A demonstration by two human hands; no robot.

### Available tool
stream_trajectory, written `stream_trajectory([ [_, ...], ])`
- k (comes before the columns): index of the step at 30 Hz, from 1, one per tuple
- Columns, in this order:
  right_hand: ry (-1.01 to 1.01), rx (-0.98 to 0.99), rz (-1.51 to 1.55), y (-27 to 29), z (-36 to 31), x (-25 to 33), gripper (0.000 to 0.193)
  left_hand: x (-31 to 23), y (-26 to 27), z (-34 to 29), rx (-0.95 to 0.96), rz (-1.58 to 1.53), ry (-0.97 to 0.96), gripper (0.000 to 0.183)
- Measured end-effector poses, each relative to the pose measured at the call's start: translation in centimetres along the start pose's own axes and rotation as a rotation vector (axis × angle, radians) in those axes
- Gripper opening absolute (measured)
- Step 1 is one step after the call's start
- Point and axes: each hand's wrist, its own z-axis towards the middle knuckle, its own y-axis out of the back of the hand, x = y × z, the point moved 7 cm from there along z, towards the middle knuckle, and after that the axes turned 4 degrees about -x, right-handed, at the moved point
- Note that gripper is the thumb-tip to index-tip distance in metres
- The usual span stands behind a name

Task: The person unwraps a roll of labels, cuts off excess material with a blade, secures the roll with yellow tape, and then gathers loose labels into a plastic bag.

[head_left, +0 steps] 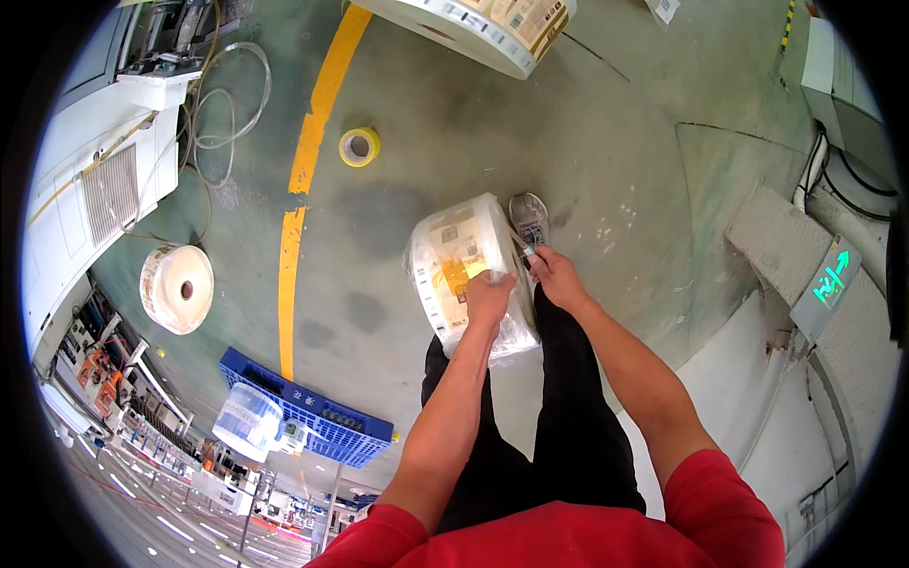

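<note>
Wrapped roll (437, 237): on the floor (625, 161), just before the person's legs, sheathed in clear film (516, 343).
Left hand (490, 297): clenched on the film, at the roll's edge.
Right hand (559, 278): grasping a small slim object (527, 251), exact kind unclear, beside the roll.
Yellow tape (373, 144): on the floor, beyond the roll, near the yellow line (317, 123).
Blue pallet (327, 423): left of the legs, well apart.

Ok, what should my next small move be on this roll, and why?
Probably ease the plastic back along the roll's right side with your right hand: that hand is beside it, your left hand is at the roll, and plastic covers it.
</note>
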Motion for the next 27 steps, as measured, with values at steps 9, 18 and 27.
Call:
stream_trajectory([
  [9, 0.087, 0.032, -0.061, 1.3, -0.3, -0.4, 0.022, 2.2, -0.8, -1.5, 0.038, 0.131, 0.109, 0.019],
  [18, -0.382, -0.017, 0.549, -2.6, -3.9, -1.3, 0.023, 1.6, 0.8, -1.1, -0.138, 0.063, 0.056, 0.020],
  [27, -0.229, -0.120, 0.564, -4.3, -5.9, 1.0, 0.022, -0.8, 1.9, -1.0, -0.042, 0.309, 0.122, 0.031],
])
